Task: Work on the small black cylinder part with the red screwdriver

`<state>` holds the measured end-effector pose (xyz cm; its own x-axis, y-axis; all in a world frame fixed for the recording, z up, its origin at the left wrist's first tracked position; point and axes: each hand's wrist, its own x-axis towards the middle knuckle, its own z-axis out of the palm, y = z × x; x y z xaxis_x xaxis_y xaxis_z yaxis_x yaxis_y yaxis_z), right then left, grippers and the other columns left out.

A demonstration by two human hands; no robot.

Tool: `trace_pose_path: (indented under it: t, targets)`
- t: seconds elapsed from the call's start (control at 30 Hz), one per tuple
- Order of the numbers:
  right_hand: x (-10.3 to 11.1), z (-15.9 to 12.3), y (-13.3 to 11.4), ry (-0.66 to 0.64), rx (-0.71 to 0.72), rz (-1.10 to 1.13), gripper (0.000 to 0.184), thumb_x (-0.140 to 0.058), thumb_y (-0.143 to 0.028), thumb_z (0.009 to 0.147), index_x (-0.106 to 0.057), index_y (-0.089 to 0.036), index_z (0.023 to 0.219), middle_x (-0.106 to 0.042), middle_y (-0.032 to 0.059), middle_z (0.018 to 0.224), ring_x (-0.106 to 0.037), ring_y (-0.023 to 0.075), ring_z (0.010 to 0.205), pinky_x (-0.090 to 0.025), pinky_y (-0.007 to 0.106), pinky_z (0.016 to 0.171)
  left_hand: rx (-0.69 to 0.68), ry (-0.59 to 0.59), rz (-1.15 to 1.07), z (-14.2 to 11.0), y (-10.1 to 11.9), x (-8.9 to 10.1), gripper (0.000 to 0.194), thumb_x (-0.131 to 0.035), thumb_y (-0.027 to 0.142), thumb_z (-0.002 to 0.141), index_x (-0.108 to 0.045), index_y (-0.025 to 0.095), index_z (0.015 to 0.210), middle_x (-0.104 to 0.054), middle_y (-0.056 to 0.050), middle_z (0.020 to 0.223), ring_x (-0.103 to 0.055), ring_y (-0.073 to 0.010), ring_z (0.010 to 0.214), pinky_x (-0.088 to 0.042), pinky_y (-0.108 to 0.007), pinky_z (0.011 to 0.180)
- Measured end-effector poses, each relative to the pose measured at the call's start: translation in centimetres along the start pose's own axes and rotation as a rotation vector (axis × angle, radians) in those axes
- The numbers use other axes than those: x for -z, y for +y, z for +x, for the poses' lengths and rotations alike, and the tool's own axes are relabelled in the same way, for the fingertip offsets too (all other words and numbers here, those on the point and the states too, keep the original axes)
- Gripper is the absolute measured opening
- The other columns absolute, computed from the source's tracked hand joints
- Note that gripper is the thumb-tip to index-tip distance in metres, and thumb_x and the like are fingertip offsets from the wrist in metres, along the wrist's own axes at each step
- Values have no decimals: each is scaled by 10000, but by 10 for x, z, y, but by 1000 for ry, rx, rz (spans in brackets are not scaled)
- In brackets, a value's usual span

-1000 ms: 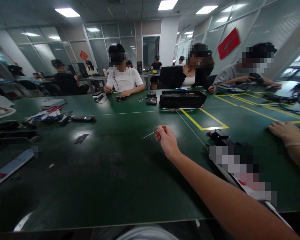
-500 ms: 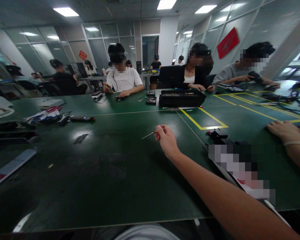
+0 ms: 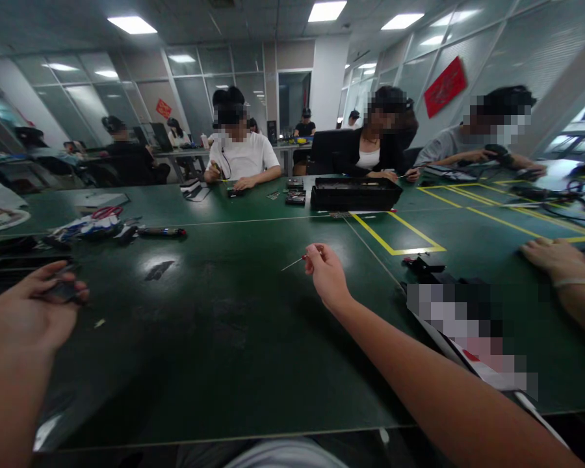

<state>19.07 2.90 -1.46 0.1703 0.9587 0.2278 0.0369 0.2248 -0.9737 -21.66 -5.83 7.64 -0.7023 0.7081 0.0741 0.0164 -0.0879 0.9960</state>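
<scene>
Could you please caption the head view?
Left hand holds a small dark object; right hand, a slender metal-shafted tool.

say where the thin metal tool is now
In the head view, the tool is near mid-picture, in the right hand, its tip pointing left above the green table.

Office-style workshop, green worktable point(image 3: 273, 370), glass partitions point(image 3: 190, 81), ceiling light panels point(image 3: 327, 10), seated workers point(image 3: 246, 153)
</scene>
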Motion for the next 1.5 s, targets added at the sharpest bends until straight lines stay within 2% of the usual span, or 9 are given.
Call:
trace_pose_path:
  t: [0.1, 0.27, 0.4, 0.5, 0.73, 0.83, 0.97, 1.27, 1.5]
  targets:
    - [1, 1, 1, -2, 14, -28, 277, -551, -490, 937, -631, -226, 915, -600, -19, 707, -555, 148, 630, -449, 307, 616, 89, -83, -162, -9, -9, -47, 312, -517, 22, 641, -628, 173, 890, -542, 6, 675, -516, -123, 666, -479, -212, 602]
    - [3, 4, 9, -2, 41, -29, 280, -620, -433, 891, -644, -233, 1085, -631, -4, 830, -575, 158, 703, -470, 315, 657, 104, -479, -200, -45, -22, -134, 333, -504, 78, 675, -639, 130, 975, -566, -18, 738, -544, -140, 681, -472, -252, 656]
    - [5, 3, 4, 1, 36, -12, 270, -581, -418, 917, -652, -219, 1086, -633, -2, 821, -581, 159, 712, -464, 311, 662, -233, -712, 144, -73, -47, -182, 501, -594, 115, 731, -559, 148, 1229, -642, -46, 995, -612, -186, 903, -488, -350, 903]
    - [6, -1, -4, -19, 77, -131, 339, -584, -528, 926, -668, -209, 849, -565, -22, 671, -519, 148, 617, -406, 305, 599, -503, -757, 383, -91, -72, -201, 586, -566, 31, 774, -471, 159, 1338, -645, -88, 1158, -605, -215, 1102, -425, -419, 1070]
    - [3, -12, -12, -44, 203, -81, 317, -610, -494, 932, -640, -218, 780, -605, -13, 688, -542, 145, 626, -427, 304, 613, -628, -881, 533, -97, -104, -199, 328, -677, 129, 865, -673, 216, 1181, -688, -73, 1222, -632, -244, 1160, -483, -450, 1061]
    - [0, -16, -15, 6, 263, 13, 227, -572, -427, 953, -665, -227, 902, -634, -6, 737, -588, 155, 678, -476, 311, 658, -689, -841, 507, -94, -105, -196, 392, -701, 122, 859, -685, 239, 1233, -681, -60, 1278, -616, -235, 1220, -459, -445, 1106]
    - [-1, -18, -14, 28, 312, 34, 187, -561, -393, 960, -660, -236, 977, -671, 8, 808, -628, 162, 730, -516, 325, 700, -610, -768, 494, -95, -103, -196, 556, -747, 134, 838, -608, 216, 1370, -701, -73, 1289, -641, -240, 1211, -466, -438, 1109]
    - [0, -17, -9, -86, 268, -67, 185, -590, -397, 959, -655, -225, 975, -707, 28, 851, -672, 183, 781, -539, 348, 742, -621, -788, 529, -97, -100, -193, 417, -766, 152, 826, -706, 219, 1234, -728, -63, 1245, -661, -250, 1178, -488, -426, 1075]
    - [1, -19, -15, -25, 247, -214, 222, -575, -421, 961, -649, -213, 933, -690, 23, 775, -641, 181, 713, -494, 338, 693, -616, -784, 497, -95, -100, -193, 418, -750, 165, 840, -692, 213, 1252, -715, -73, 1270, -647, -254, 1204, -469, -445, 1098]
